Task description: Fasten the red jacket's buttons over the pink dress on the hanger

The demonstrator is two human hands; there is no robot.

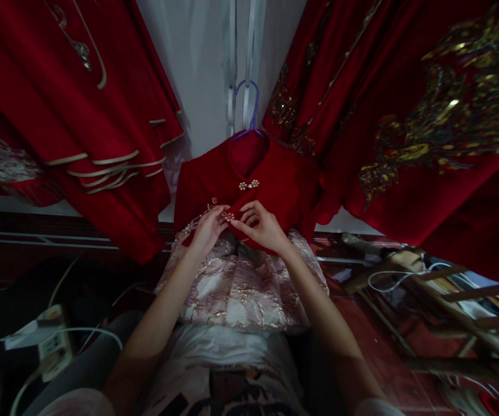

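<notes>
In front of me a red short-sleeved dress top (286, 190) hangs on a purple hanger (255, 104). Below it is a pale pink skirt (249, 289) with shiny metallic patterning. A pearl-like beaded clasp (249, 185) sits beneath the collar. Lower down, my left hand (208, 231) pinches a second beaded ornament (228, 217) from its left side. My right hand (263, 226) grips the same ornament from the right between thumb and fingers, the other fingers curled. A beaded trim (195, 222) runs along the top, left of my left hand.
Red garments with pale edging (114, 133) hang at the left, and sequined red garments (440, 115) at the right. A power strip (54, 341) with white cables lies at lower left. A wooden rack (440, 323) holding assorted items stands at lower right.
</notes>
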